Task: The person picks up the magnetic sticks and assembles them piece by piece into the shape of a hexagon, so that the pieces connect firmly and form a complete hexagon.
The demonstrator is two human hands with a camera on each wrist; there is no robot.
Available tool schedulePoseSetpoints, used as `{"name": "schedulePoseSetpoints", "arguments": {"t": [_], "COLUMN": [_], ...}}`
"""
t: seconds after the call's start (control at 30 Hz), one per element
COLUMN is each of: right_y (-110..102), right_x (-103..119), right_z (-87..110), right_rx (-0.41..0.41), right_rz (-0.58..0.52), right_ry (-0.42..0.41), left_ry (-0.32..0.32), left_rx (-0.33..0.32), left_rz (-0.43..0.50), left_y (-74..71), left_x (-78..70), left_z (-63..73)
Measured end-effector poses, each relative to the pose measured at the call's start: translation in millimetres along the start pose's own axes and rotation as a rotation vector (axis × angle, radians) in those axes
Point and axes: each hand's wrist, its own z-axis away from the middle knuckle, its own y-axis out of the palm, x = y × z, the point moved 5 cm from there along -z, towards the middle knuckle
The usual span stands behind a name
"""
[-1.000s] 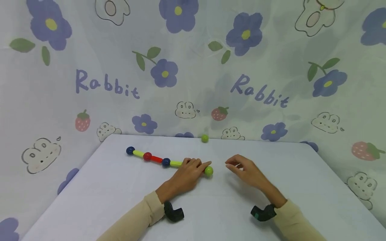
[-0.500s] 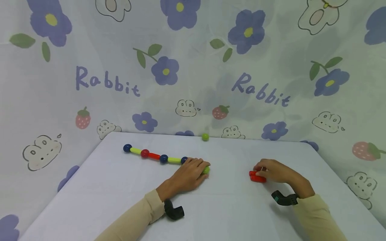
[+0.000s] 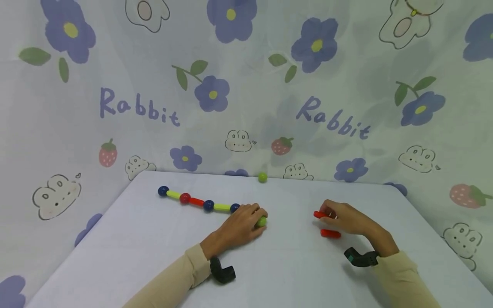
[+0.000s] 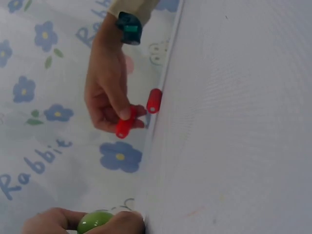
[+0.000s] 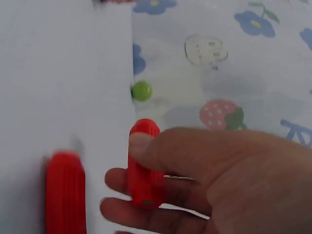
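My left hand (image 3: 239, 224) lies over the right end of a chain of balls and rods (image 3: 196, 202). Its thumb and finger pinch the green ball (image 4: 92, 223) at that end, as the left wrist view shows. The hand hides the part of the chain beside that ball. To the right, my right hand (image 3: 348, 218) holds a short red magnetic rod (image 5: 146, 183) between thumb and fingers, raised a little above the table. A second red rod (image 3: 330, 233) lies on the table just below that hand.
A loose green ball (image 3: 262, 177) sits at the table's back edge. The white table (image 3: 292, 265) meets a patterned cloth backdrop (image 3: 246, 115) behind. Several blue and red balls joined by yellow and red rods make up the chain stretching left.
My right hand went right to two red rods lying together, then lifted one away from the other. My left hand stayed at the chain's end, its fingers closing round the green ball.
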Motion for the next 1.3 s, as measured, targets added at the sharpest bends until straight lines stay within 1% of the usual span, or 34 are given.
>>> {"name": "schedulePoseSetpoints", "arguments": {"t": [0.07,0.13,0.3,0.37,0.43,0.53,0.6,0.67,0.77,0.9,1.0,1.17,1.3], "right_y": [3,9,35,48,58,70,76,80,85,89,92,94,93], "right_x": [11,26,69,81,88,92,94,96,100,105,103,99,98], "right_z": [-3.0,-6.8,-16.1,-18.1,-19.3,-21.6,-23.0,-23.5,-23.3,-23.5,-24.0,-24.3,-23.5], "right_rx": [-0.018,-0.048,-0.188,-0.244,-0.296,-0.344,-0.355,-0.352,-0.349,-0.359,-0.368,-0.386,-0.399], "right_rz": [-0.006,-0.034,-0.155,-0.190,-0.205,-0.233,-0.253,-0.280,-0.292,-0.287,-0.290,-0.298,-0.319], "right_ry": [-0.046,-0.095,-0.231,-0.272,-0.285,-0.289,-0.295,-0.306,-0.333,-0.345,-0.331,-0.319,-0.262], "left_ry": [-0.005,-0.015,-0.040,-0.043,-0.035,-0.018,-0.006,0.004,0.021,0.028,0.028,0.039,0.031], "left_rx": [-0.005,-0.013,-0.019,-0.016,-0.025,-0.057,-0.080,-0.090,-0.082,-0.055,-0.056,-0.094,-0.112], "left_rz": [-0.001,-0.002,-0.008,-0.011,-0.010,-0.019,-0.014,-0.010,-0.015,-0.029,-0.030,-0.052,-0.105], "left_y": [0.3,0.5,1.3,3.6,4.5,3.4,1.6,0.6,-0.5,-2.3,-2.3,-2.6,-3.5], "left_x": [0.1,0.3,1.2,1.2,0.3,-0.9,-1.3,-1.0,-0.6,-0.4,-0.8,-1.7,-1.1], "left_z": [-0.1,0.2,0.6,2.2,3.3,4.2,4.2,3.5,2.1,1.8,1.6,0.6,0.1]}}
